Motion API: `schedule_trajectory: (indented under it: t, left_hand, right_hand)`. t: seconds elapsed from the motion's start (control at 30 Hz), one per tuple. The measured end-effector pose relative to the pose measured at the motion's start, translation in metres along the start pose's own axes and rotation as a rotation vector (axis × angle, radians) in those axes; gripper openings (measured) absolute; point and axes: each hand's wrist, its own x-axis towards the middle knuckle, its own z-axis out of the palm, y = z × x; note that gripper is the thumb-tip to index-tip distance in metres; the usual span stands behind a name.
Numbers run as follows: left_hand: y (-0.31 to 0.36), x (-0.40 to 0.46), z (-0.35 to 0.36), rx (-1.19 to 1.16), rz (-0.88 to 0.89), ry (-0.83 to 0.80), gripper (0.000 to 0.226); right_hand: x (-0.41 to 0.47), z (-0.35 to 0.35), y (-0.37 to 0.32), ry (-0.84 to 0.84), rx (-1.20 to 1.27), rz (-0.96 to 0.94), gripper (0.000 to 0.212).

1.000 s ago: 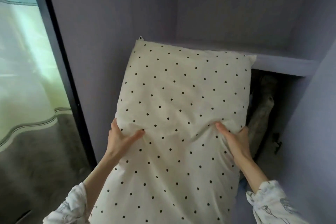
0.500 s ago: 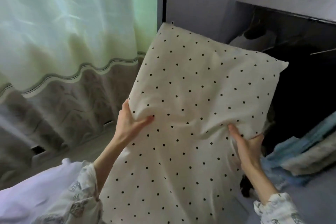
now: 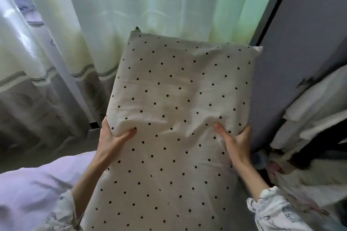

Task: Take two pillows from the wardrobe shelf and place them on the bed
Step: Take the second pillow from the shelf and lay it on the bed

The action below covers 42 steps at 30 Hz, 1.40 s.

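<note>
Far left, low: we note pale lilac bedding [image 3: 28, 189]. Behind it, sheer curtains [image 3: 112, 15] with a grey striped hem. Centre: we hold 1 cream pillow [image 3: 178, 99] with black dots, raised in front of the curtains, its far end up. Our left hand [image 3: 110, 140] grips its left edge, thumb pressed into the cloth; our right hand [image 3: 236, 140] grips the right edge likewise. Right: the grey wardrobe [image 3: 300, 33], with folded pale fabrics [image 3: 315, 114] blurred inside.
</note>
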Motion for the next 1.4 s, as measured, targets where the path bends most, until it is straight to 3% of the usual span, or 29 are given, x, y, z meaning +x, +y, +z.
schedule_trajectory:
  t: [0.2, 0.4, 0.9, 1.07, 1.4]
  left_hand:
    - [-0.019, 0.043, -0.070, 0.002, -0.071, 0.197, 0.098]
    - [-0.020, 0.080, -0.109, 0.005, -0.123, 0.376, 0.103]
    - [-0.017, 0.172, -0.118, -0.103, -0.187, 0.978, 0.080]
    - [-0.027, 0.188, -0.141, -0.099, -0.219, 1.183, 0.090]
    - [-0.087, 0.228, -0.248, -0.186, -0.290, 1.502, 0.103]
  right_hand:
    - [0.031, 0.110, -0.023, -0.236, 0.025, -0.030, 0.104]
    - [0.072, 0.204, -0.046, -0.418, 0.040, -0.063, 0.102]
    - [0.202, 0.445, -0.107, -0.965, -0.028, -0.263, 0.098]
    - [0.196, 0.531, -0.126, -1.134, -0.052, -0.335, 0.084]
    - [0.110, 0.738, -0.169, -1.473, -0.020, -0.449, 0.097]
